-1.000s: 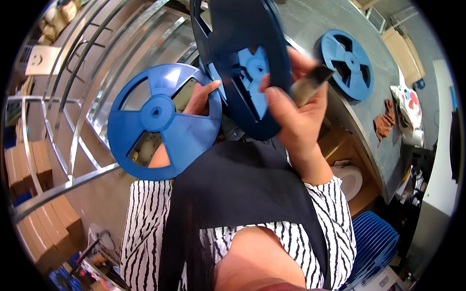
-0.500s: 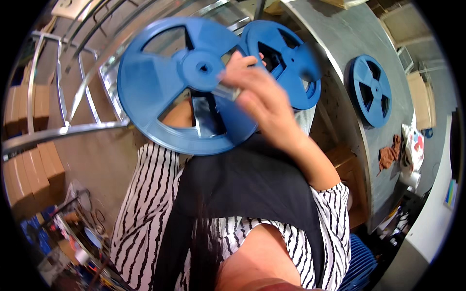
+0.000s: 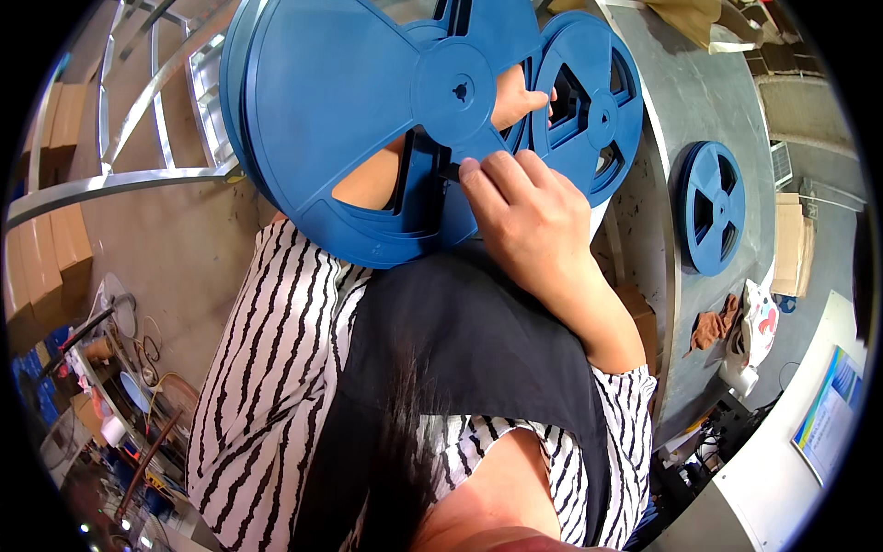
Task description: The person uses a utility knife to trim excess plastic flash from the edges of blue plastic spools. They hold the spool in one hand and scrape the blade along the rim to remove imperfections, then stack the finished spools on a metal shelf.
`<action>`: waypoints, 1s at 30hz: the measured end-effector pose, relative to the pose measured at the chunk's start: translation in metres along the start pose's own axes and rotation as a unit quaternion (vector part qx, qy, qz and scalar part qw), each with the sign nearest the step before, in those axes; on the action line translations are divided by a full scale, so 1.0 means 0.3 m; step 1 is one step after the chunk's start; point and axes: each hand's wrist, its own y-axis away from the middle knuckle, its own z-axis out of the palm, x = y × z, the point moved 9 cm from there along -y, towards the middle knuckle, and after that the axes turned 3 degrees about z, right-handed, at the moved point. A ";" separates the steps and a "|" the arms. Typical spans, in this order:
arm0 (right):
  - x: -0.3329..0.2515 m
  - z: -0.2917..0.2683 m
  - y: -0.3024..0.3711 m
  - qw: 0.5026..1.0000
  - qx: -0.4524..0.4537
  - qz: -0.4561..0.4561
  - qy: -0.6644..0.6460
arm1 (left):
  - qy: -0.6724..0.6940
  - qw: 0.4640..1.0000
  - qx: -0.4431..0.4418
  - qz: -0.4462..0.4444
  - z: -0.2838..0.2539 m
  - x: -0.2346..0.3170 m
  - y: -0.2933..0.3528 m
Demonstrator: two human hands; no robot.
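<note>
A large blue plastic reel, with wide cut-out windows and a round hub, is held up before my chest, another flange showing behind it. My left forearm passes behind it and shows through a lower window. Beyond its right side, my left hand is closed at the rim of a second blue reel; the thumb lies in front and fingertips show in that reel's window. My right hand is closed in a pinch at the large reel's lower right. Something small and dark sits by its fingertips, too little to name.
To the right runs a grey metal-topped table with another blue reel, a brown cloth and a white bag. Metal tube racks stand left, near cardboard boxes. Cluttered shelving is at lower left.
The large reel appears higher and nearer in view, turned slightly. My right hand, blurred before over the reel near its hub, has moved down and right and is now in a steady pinch.
</note>
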 end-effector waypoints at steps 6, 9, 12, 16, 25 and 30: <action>-0.049 0.013 0.000 0.998 0.004 -0.062 0.028 | 0.004 0.999 0.023 0.023 -0.020 -0.029 0.000; -0.055 0.015 0.012 0.997 -0.010 -0.066 0.042 | -0.029 0.998 0.055 0.025 -0.017 0.041 0.027; -0.054 0.027 0.014 0.996 -0.022 -0.075 0.032 | -0.009 0.998 0.051 0.039 -0.023 0.027 0.020; -0.074 0.058 0.035 0.992 -0.094 -0.084 -0.029 | 0.029 0.999 0.024 0.007 -0.003 0.015 0.017; 0.205 0.177 0.081 0.835 -0.034 0.276 -0.475 | 0.080 0.996 -0.028 -0.029 0.025 0.026 0.013; 0.153 0.288 0.087 0.796 -0.079 0.262 -0.540 | 0.022 1.000 0.003 -0.018 0.008 0.006 0.010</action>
